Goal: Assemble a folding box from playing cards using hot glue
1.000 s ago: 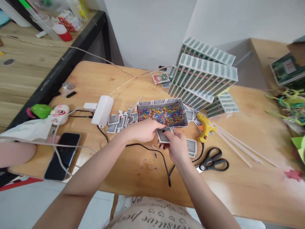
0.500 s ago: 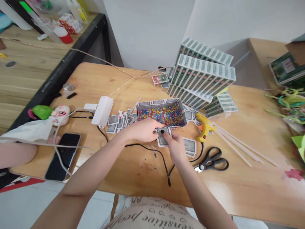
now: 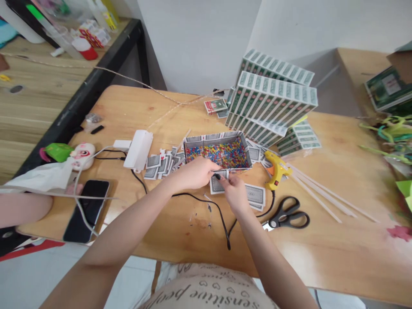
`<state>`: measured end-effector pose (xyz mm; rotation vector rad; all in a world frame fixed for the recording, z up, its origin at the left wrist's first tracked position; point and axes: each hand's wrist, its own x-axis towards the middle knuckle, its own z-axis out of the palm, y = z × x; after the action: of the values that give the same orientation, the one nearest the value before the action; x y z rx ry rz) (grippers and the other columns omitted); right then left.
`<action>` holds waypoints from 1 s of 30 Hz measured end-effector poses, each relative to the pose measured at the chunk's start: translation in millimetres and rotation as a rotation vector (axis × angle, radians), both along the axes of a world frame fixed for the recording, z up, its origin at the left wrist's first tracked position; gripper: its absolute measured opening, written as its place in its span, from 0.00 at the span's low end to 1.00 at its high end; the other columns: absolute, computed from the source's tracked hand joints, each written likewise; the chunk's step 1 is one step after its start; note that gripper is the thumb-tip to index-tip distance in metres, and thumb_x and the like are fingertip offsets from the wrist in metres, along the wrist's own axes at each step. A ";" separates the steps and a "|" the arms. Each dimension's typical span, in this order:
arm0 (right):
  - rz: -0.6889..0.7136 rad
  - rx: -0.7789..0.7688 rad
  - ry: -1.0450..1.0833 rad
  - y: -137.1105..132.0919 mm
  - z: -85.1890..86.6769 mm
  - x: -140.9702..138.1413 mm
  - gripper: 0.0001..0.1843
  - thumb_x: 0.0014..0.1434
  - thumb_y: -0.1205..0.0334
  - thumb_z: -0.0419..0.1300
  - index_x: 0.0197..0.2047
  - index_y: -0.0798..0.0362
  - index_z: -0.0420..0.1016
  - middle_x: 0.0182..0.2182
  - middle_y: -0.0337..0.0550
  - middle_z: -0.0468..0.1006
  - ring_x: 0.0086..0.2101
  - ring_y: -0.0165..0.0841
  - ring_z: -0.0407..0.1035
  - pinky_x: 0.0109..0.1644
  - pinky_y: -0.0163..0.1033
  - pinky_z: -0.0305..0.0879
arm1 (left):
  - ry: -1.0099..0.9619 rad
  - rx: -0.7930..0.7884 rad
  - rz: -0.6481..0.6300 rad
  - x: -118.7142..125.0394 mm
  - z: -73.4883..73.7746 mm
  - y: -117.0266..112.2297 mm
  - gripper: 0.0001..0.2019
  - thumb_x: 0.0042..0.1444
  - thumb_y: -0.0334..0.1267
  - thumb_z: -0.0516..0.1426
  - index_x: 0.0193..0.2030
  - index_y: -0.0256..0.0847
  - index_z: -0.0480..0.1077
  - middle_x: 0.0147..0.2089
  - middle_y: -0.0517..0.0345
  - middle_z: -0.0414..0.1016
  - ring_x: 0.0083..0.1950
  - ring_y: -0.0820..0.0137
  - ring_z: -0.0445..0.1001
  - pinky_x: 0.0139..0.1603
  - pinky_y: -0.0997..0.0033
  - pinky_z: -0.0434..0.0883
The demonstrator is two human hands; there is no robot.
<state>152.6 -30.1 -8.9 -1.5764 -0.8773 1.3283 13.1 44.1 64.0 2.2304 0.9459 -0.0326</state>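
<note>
Pinching a playing card (image 3: 215, 188), the right hand (image 3: 236, 192) is holding it at the near side of the box (image 3: 246, 151) in the head view; the left hand (image 3: 198, 172) is touching that rim, grip partly hidden. Cards (image 3: 209, 138) are already lining the far inner wall; loose cards (image 3: 256, 195) are lying nearby.

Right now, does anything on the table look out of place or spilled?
Yes: small dark scraps lie loose on the table beside the black cable, like uncleared litter. Left of the box, cards overlap in an untidy spread.
</note>
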 end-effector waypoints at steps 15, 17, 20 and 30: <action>-0.021 -0.013 -0.118 4.9 -11.4 -0.3 0.11 0.47 0.55 0.56 0.19 0.50 0.63 0.16 0.33 0.64 0.21 0.29 0.55 0.26 0.34 0.49 | 0.261 0.214 0.004 29.5 3.0 2.6 0.12 0.60 0.36 0.51 0.36 0.36 0.76 0.34 0.43 0.80 0.39 0.57 0.79 0.35 0.66 0.69; -0.042 -0.019 -0.158 5.4 -11.5 -0.7 0.12 0.46 0.56 0.56 0.17 0.49 0.60 0.14 0.32 0.61 0.21 0.29 0.53 0.25 0.34 0.46 | 0.279 0.262 0.018 32.7 -1.0 -1.9 0.13 0.60 0.36 0.50 0.39 0.34 0.75 0.36 0.39 0.79 0.40 0.53 0.79 0.36 0.62 0.70; -0.058 -0.022 -0.196 5.6 -12.0 -1.6 0.12 0.46 0.57 0.55 0.16 0.49 0.59 0.13 0.32 0.59 0.21 0.28 0.51 0.25 0.35 0.43 | 0.283 0.318 0.014 34.8 -4.7 -8.9 0.13 0.61 0.35 0.49 0.43 0.32 0.74 0.38 0.39 0.79 0.42 0.51 0.79 0.38 0.59 0.71; -0.023 -0.024 -0.163 5.6 -15.9 -1.6 0.09 0.47 0.56 0.55 0.20 0.49 0.65 0.14 0.35 0.65 0.21 0.32 0.60 0.23 0.34 0.56 | 0.321 0.336 0.020 37.4 -0.8 -12.5 0.14 0.62 0.34 0.49 0.40 0.32 0.76 0.33 0.39 0.79 0.41 0.49 0.79 0.37 0.54 0.72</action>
<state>151.1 -24.6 -24.8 -1.7275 -0.9418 1.2104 50.5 31.7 63.2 2.5745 1.2195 -0.2450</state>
